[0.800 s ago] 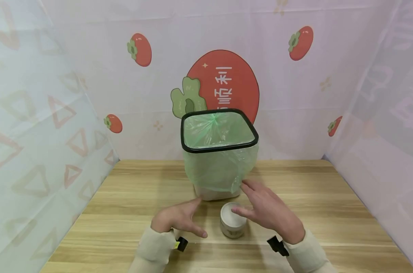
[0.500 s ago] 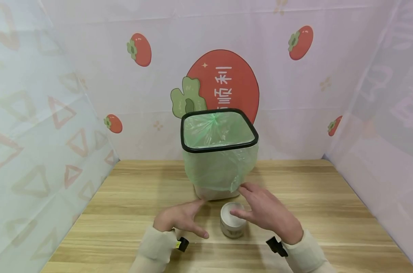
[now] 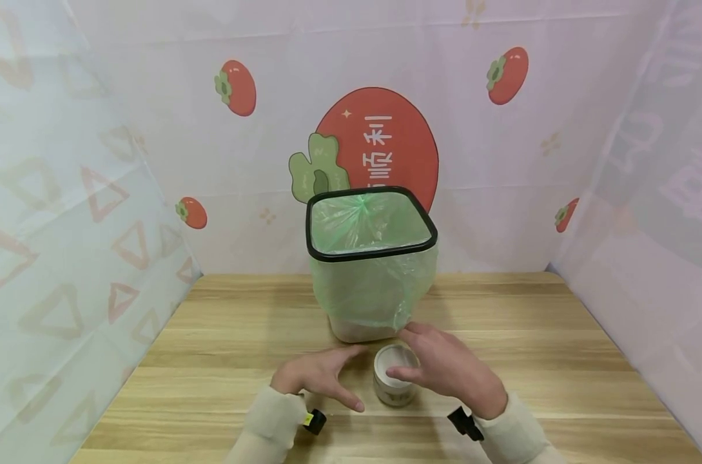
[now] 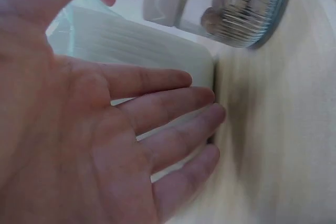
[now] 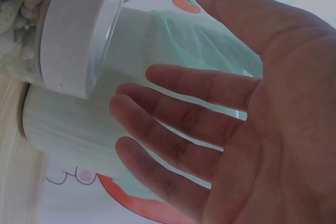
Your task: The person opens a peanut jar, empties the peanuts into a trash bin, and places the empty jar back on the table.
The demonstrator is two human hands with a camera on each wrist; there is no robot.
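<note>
A clear jar with a white lid (image 3: 392, 359) stands upright on the wooden table, between my two hands. Pebbles (image 5: 27, 9) show through its wall in the right wrist view. My left hand (image 3: 321, 376) is just left of the jar, fingers spread and straight, holding nothing. From the right, my right hand (image 3: 446, 362) reaches over the jar's edge, its thumb overlapping the lid in the head view. In the right wrist view its fingers (image 5: 178, 116) are extended and apart from the jar. The left wrist view shows the jar (image 4: 220, 3) beyond my left fingers (image 4: 173, 103).
Right behind the jar stands a waste bin with a black rim (image 3: 374, 256), lined with a green translucent bag (image 3: 374, 290). Wood-grain table (image 3: 229, 335) extends to both sides. Printed cloth walls (image 3: 472, 161) enclose the back and sides.
My left hand has moved right toward the jar. The right hand has come slightly left and down, away from the bin bag. Jar and bin stay in place.
</note>
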